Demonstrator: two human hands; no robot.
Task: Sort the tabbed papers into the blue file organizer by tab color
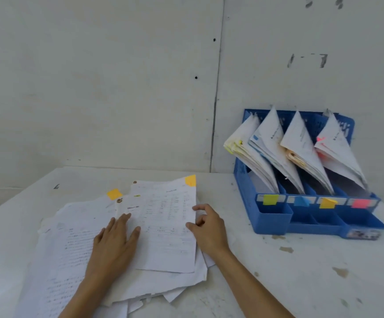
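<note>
A loose pile of white papers lies on the table at the left. The top sheet carries an orange tab at its far right corner; a sheet below shows another orange tab. My left hand rests flat on the pile, fingers straight. My right hand pinches the top sheet's right edge. The blue file organizer stands at the right, with papers leaning in its slots. Its front rail bears yellow, blue, orange and pink tabs.
The white table is stained in spots near the organizer. A white wall rises directly behind the table and the organizer. The organizer's front has small open compartments.
</note>
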